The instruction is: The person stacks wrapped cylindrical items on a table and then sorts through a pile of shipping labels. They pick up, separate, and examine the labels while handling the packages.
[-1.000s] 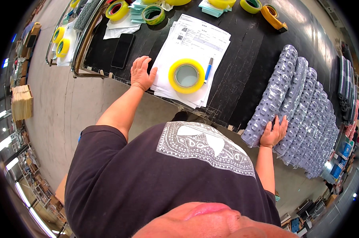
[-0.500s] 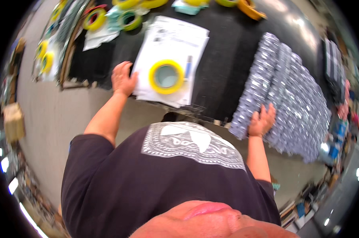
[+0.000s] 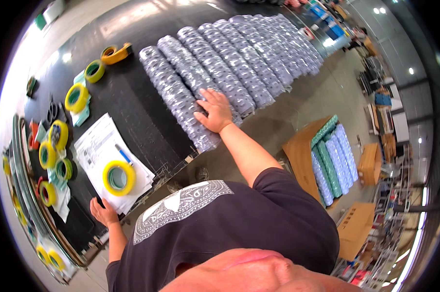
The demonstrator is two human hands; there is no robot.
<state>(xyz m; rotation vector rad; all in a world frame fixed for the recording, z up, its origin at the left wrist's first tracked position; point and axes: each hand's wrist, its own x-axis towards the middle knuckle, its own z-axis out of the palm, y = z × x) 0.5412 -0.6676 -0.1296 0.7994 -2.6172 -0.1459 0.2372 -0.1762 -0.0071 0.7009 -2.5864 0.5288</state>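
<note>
A row of several grey-lilac, knobbly rolls (image 3: 232, 68) in shiny clear wrap lies side by side on the black table (image 3: 147, 92). My right hand (image 3: 216, 111) rests on the near ends of the leftmost rolls, fingers spread and not gripping. My left hand (image 3: 103, 212) is at the table's front edge beside a stack of white printed sheets (image 3: 96, 146), its fingers apart and holding nothing. On the sheets lie a yellow-rimmed roll of tape (image 3: 131, 177) and a blue-and-white pen (image 3: 124, 155).
More tape rolls (image 3: 76, 98), an orange tape dispenser (image 3: 116, 54) and black scissors (image 3: 52, 111) lie along the table's left part. A rack with metal rails (image 3: 27, 194) stands at the left. On the right-hand floor, an open carton (image 3: 297, 151) holds green and blue rolls.
My view has swung to the right, bringing the whole row and the carton into sight. My right hand is still on the rolls, now further onto them; my left stays beside the sheets.
</note>
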